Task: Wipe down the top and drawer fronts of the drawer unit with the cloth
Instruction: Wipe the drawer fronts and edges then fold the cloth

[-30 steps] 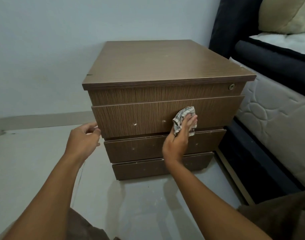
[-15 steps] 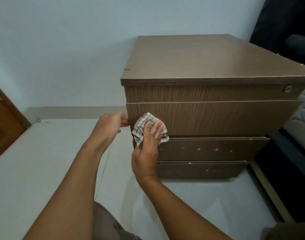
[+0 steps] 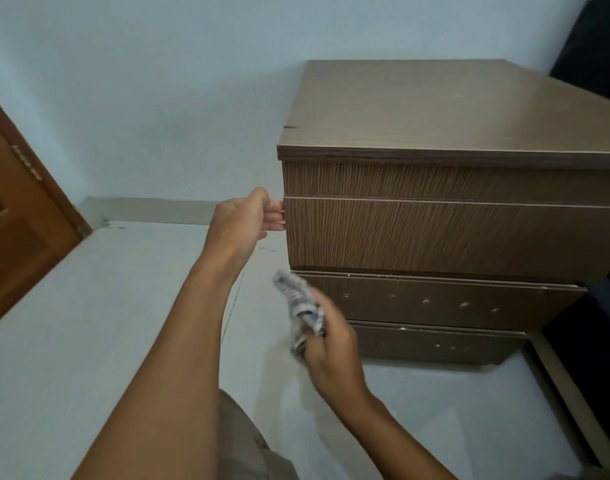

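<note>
Cloth (image 3: 301, 311) sits bunched in your closed right hand (image 3: 331, 355), off the drawer unit (image 3: 435, 230). Press it flat on the lower drawer front (image 3: 469, 299); let your left hand (image 3: 243, 220), gripping the edge, steady things.

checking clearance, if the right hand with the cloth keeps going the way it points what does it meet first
Probably the left end of the middle drawer front; the right hand and cloth point up and forward towards it, though depth is unclear.
</note>
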`<state>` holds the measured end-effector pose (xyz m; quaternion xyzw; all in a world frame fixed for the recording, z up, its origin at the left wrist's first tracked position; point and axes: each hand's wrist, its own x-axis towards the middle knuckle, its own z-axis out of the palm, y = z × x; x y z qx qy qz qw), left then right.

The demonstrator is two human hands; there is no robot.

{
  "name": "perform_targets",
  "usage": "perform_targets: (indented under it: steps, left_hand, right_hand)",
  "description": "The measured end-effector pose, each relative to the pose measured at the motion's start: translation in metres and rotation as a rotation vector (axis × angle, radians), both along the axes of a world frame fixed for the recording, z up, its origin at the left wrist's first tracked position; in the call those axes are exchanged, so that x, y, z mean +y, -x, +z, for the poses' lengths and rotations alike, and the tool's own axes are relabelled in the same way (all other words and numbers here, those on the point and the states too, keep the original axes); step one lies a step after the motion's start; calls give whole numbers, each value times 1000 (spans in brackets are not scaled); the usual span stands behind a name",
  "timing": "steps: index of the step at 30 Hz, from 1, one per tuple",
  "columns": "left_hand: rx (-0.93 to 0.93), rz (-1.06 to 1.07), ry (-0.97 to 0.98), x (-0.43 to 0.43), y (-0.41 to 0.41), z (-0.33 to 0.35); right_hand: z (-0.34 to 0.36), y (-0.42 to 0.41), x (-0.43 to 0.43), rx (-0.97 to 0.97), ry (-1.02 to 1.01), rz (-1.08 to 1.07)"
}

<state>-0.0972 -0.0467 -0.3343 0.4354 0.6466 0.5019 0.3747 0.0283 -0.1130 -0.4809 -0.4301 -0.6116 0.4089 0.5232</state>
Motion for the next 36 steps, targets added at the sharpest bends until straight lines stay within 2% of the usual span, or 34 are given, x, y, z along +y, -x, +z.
perform_targets:
  steps: [4,6,8,10,12,13,15,18,22,27,32,36]
  left_hand:
    - [0,-4,0,0,1,-4]
    - [-28,-27,-1,0,3,-4]
    - [-76,-42,-6,1,6,-3]
    - [-119,-28,-11,3,7,-2]
    - [-120,-1,-5,4,6,-4]
    - [-96,14,1,5,5,-6]
    - [-39,43,21,6,2,-11]
    - [17,70,68,11,-2,-24]
    - [128,48,107,14,-15,-46]
    - [223,70,171,11,-27,-69]
    - [223,139,233,5,-37,-86]
    - [49,288,204,-6,-54,-106]
  right_hand:
    - [36,-14,25,-28,-351,-251]
    - [50,-15,43,-154,-490,-302]
    - [46,-12,61,-401,-561,-300]
    - [27,-8,69,-695,-566,-99]
    - [6,-10,62,-801,-419,216]
    - [-4,-13,55,-760,-357,315]
    - [-19,-21,39,-616,-238,355]
    - [-28,-32,20,-402,-76,268]
    - [-14,-56,7,-248,34,190]
    - [-3,-99,1,-47,160,-40]
    - [-2,-146,-5,26,167,-268]
    - [1,-181,-4,-23,123,-415]
